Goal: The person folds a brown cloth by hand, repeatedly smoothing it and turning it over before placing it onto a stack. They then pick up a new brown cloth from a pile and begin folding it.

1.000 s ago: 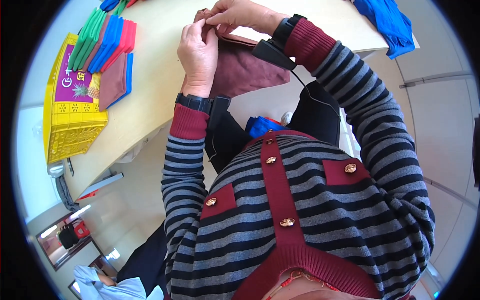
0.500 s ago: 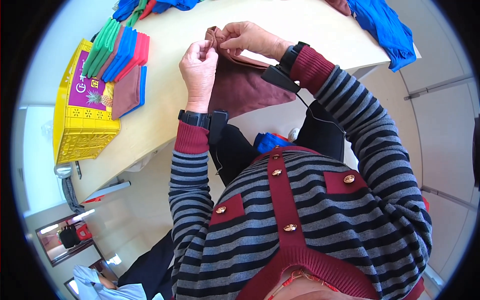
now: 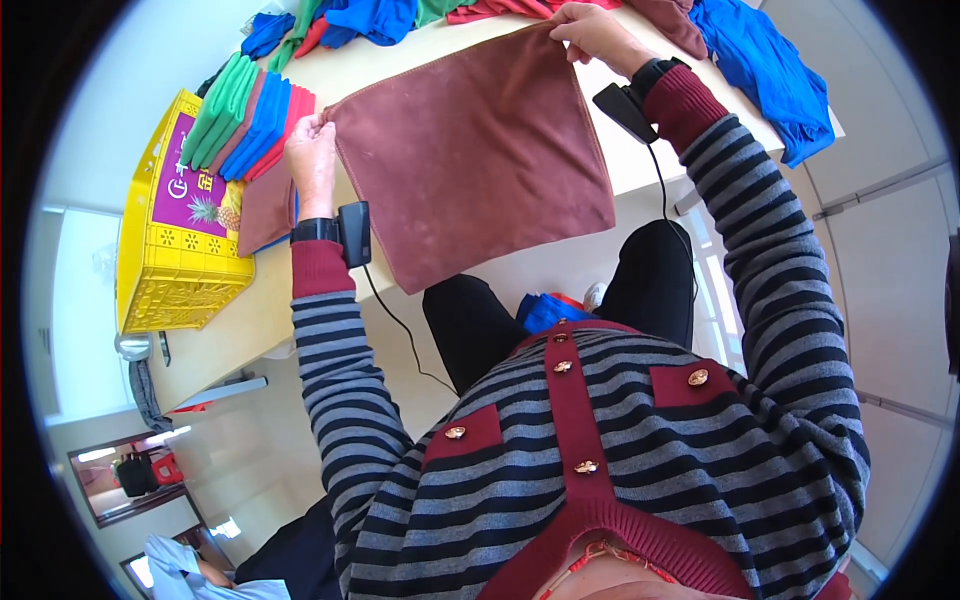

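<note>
A brown cloth [image 3: 475,150] is stretched out between my hands, nearly square, its lower part hanging past the table's front edge over my lap. My left hand [image 3: 311,160] pinches its far left corner, close by the folded stack. At the far right corner, my right hand [image 3: 600,38] grips the cloth between thumb and fingers. Left of my left hand stands a pile of folded cloths [image 3: 245,118] in green, brown, blue and red. Another folded brown cloth [image 3: 264,205] lies just in front of that pile, partly behind my left wrist.
A yellow plastic basket [image 3: 190,285] stands at the table's left edge. Loose blue cloths [image 3: 765,75] droop over the right corner, and more crumpled coloured cloths [image 3: 370,18] lie along the far side of the table [image 3: 225,345]. At lower left another person [image 3: 205,570] is partly visible.
My hands have moved apart, left hand to the left and right hand up and to the right. The brown cloth, bunched and folded before, is now spread flat between them.
</note>
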`<state>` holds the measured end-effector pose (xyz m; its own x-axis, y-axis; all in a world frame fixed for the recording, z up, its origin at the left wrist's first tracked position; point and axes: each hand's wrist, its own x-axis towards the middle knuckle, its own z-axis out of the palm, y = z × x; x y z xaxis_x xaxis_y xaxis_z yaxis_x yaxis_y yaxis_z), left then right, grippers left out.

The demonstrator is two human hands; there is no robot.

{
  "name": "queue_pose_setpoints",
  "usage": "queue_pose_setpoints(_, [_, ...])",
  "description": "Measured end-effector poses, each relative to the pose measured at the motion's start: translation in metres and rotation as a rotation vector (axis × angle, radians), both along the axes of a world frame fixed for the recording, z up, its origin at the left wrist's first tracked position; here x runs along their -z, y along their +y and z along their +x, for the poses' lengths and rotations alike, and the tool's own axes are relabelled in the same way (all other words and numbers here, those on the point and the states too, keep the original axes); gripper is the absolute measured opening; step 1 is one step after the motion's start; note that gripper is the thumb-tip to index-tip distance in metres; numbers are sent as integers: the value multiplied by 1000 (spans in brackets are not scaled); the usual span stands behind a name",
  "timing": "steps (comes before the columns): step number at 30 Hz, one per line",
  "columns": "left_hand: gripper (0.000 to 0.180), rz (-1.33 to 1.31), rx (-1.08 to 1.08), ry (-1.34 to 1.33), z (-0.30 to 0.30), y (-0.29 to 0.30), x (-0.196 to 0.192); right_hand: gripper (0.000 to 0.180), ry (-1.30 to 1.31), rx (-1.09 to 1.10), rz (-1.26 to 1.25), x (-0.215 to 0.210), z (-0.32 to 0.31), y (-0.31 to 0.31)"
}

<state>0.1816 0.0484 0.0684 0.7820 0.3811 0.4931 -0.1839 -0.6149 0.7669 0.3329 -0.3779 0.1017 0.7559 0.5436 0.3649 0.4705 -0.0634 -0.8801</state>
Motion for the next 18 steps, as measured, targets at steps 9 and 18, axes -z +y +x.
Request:
queue_pose_setpoints(9, [17,-245,-5,288,31,4,-9,15,421,218,56,12,36,20])
queue_pose_setpoints(18, [17,-337,248,144,-23,8,13,12,64,87,-96,46,8,-14])
